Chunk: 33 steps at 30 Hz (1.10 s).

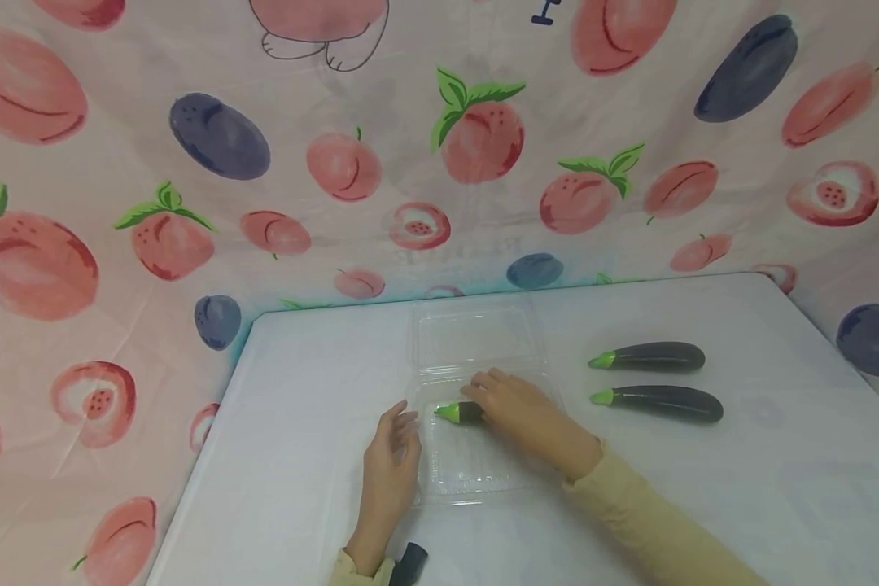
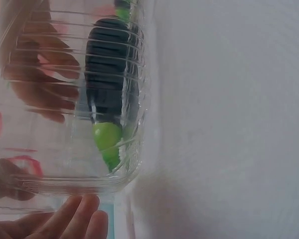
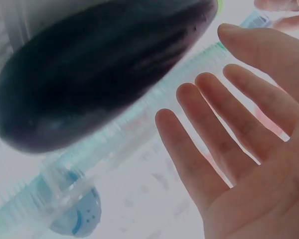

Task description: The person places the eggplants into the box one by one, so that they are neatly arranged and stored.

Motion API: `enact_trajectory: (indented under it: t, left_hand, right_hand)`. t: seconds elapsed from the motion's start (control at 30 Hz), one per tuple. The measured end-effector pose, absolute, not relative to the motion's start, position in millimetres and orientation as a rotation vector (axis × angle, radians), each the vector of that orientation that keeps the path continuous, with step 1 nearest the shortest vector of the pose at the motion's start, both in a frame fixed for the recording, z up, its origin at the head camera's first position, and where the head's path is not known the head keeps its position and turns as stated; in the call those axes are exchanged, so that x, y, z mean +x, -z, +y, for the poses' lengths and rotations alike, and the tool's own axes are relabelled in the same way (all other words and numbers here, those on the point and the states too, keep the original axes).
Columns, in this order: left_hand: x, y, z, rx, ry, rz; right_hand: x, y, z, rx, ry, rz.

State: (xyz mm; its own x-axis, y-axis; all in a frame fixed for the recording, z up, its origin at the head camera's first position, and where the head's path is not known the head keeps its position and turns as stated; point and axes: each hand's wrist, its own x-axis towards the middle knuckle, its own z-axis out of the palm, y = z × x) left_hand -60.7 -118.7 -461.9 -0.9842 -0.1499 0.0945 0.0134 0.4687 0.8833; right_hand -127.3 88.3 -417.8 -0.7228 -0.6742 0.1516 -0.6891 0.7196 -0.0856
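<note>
We saw a fruit-printed cloth (image 1: pixel 381 98) rising at the far side, behind a broad white worktop (image 1: pixel 300 423). On it we found a clear container (image 1: pixel 469 472), its lid (image 1: pixel 476 338) laid open toward the far side. We saw the right hand (image 1: pixel 516 411) reaching over the container, its fingers straight, spread and clear of the vegetable below. The left hand (image 1: pixel 391 456) was at the container's left edge, fingers loosely bent and gripping nothing that we could see. To the right we noted two dark eggplants (image 1: pixel 659 403), one nearer, one farther, and inside the container another eggplant (image 1: pixel 471 413), partly hidden, its green tip pointing left.
</note>
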Motion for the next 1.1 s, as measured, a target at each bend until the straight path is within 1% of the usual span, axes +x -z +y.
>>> enact_trajectory:
  t: [0.23,0.6,0.93,1.1]
  left_hand:
    - [-62,462,-119,0.123,1.534,-2.549]
    - [-61,462,-118,0.146,1.545,-2.545]
    - [-61,462,-117,0.169,1.541,-2.558]
    - [-61,462,-117,0.175,1.558,-2.551]
  right_hand:
    - [-130,412,94,1.108,-0.184,-2.787]
    - [-123,398,103,1.052,-0.217,-2.829]
    - [-121,393,116,1.023,-0.243,-2.838]
    - [-122,391,125,0.964,-0.275,-2.901]
